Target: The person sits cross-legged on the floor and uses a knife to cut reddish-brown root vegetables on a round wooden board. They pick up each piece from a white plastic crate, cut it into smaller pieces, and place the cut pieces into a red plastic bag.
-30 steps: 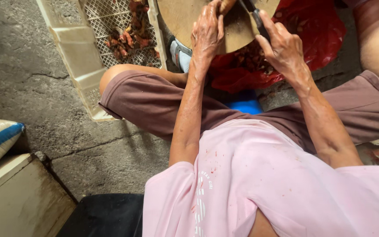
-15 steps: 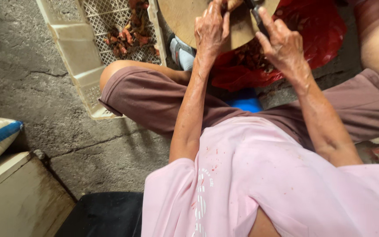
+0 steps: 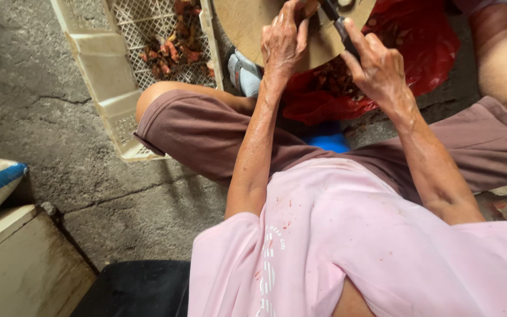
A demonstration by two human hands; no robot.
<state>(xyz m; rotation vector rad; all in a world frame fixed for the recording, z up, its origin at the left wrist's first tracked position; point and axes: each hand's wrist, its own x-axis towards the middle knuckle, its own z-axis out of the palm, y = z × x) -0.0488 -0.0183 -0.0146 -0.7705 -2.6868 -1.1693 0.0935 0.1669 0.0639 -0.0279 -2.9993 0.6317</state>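
The left hand (image 3: 283,41) presses its fingers together onto something hidden at the top edge of the round wooden chopping board (image 3: 247,29). The right hand (image 3: 377,70) has its fingers clamped on a dark-handled knife (image 3: 338,23) above the board, near the red plastic bag (image 3: 418,47). A cream plastic crate (image 3: 107,64) lies alongside.

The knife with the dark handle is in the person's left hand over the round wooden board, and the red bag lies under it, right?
Not quite: the head view shows the knife gripped in the right hand, not the left. The left hand presses down on the round wooden board beside it. The red bag does lie under the board.
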